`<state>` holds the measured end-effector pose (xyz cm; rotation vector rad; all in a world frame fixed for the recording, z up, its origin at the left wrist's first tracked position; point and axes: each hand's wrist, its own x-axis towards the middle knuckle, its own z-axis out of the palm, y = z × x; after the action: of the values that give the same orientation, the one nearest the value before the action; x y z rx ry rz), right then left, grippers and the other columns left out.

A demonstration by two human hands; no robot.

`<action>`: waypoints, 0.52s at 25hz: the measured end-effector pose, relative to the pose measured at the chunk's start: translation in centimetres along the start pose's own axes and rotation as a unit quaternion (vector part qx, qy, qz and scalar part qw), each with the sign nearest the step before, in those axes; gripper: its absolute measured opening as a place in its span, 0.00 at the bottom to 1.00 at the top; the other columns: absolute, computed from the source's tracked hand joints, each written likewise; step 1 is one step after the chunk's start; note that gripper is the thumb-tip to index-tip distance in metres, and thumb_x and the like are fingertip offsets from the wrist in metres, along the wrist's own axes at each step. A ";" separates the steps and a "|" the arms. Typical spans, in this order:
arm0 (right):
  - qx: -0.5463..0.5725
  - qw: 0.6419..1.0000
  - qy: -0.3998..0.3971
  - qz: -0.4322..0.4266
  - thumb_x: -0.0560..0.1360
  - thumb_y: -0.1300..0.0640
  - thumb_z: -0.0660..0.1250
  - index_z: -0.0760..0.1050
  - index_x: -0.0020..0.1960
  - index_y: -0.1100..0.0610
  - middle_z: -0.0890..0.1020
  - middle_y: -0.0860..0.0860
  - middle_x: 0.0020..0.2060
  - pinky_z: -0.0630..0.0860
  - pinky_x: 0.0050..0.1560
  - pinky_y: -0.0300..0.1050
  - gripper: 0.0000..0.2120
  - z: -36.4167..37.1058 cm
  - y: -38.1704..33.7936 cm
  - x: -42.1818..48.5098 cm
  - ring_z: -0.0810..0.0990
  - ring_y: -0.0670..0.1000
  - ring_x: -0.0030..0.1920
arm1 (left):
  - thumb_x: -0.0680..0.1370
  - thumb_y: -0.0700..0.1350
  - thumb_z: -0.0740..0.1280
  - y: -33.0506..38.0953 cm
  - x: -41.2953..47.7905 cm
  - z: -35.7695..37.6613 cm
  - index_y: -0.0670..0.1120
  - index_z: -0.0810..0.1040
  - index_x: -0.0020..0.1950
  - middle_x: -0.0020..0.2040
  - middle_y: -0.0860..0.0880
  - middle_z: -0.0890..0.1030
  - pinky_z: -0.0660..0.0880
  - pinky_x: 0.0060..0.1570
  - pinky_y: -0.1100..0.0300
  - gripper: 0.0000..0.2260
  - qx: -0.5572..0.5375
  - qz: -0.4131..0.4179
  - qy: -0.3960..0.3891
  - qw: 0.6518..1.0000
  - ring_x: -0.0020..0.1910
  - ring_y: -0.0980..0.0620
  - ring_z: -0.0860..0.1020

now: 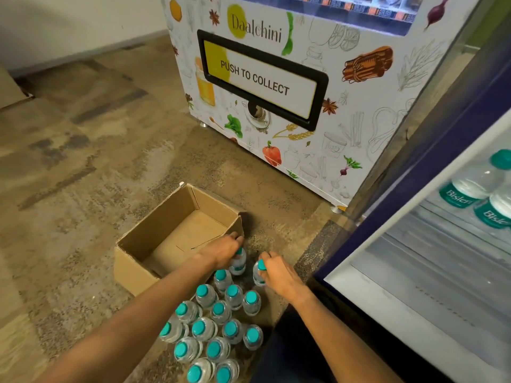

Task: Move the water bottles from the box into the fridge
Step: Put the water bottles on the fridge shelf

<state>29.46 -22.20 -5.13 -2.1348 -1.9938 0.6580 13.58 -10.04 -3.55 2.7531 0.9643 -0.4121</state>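
Left hand (225, 248) is gripping one bottle (238, 262) by its top; right hand (278, 273) is clutching another bottle (258, 275), beside the box (166, 230)

- Box (166, 239): plain brown cardboard, unprinted.
- Water bottles (215, 327), just right of the box: clear bodies, teal caps.
- Floor (83, 161) around the box: mottled tan and grey-brown patches.
- Vending machine (345, 106) behind the box: white, with line-drawn and coloured vegetable and spice motifs; black-framed white and yellow flap.
- Fridge (414, 205), right of the box: dark blue frame, white interior; its bottles (470, 189) carry teal labels.
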 end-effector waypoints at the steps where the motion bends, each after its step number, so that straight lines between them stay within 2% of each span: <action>1: 0.013 1.000 0.005 -0.002 0.77 0.58 0.65 0.69 0.64 0.56 0.74 0.54 0.60 0.75 0.57 0.46 0.16 -1.0 0.4 -0.5 0.76 0.54 0.58 | 0.79 0.49 0.65 0.1 -0.4 -1.3 0.43 0.69 0.68 0.59 0.44 0.74 0.77 0.52 0.55 0.19 -0.001 0.007 0.003 1.000 0.53 0.48 0.76; 5: 0.054 0.998 0.042 -0.006 0.78 0.54 0.65 0.70 0.65 0.54 0.75 0.51 0.57 0.76 0.56 0.42 0.16 -6.8 1.2 -3.3 0.77 0.49 0.56 | 0.79 0.48 0.64 1.8 -2.3 -7.5 0.43 0.69 0.65 0.60 0.45 0.74 0.75 0.51 0.57 0.17 0.008 0.058 0.021 0.998 0.53 0.48 0.76; 10: 0.088 0.989 0.121 -0.009 0.76 0.50 0.67 0.73 0.58 0.54 0.76 0.49 0.52 0.75 0.51 0.43 0.13 -16.3 1.1 -8.8 0.75 0.47 0.50 | 0.78 0.45 0.66 6.2 -5.2 -16.4 0.46 0.70 0.63 0.58 0.47 0.72 0.76 0.52 0.55 0.14 0.011 0.130 0.055 0.990 0.52 0.50 0.75; 13: 0.077 0.982 0.173 -0.005 0.75 0.47 0.68 0.74 0.56 0.53 0.77 0.47 0.48 0.72 0.43 0.38 0.14 -22.0 1.2 -13.0 0.75 0.44 0.45 | 0.79 0.45 0.65 10.2 -6.9 -21.2 0.49 0.69 0.64 0.59 0.49 0.71 0.75 0.55 0.54 0.14 0.006 0.169 0.080 0.982 0.55 0.50 0.74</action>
<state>39.28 -30.95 16.88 -1.9860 -1.7119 0.3908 19.02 -16.07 19.51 2.9188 0.5043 -0.1429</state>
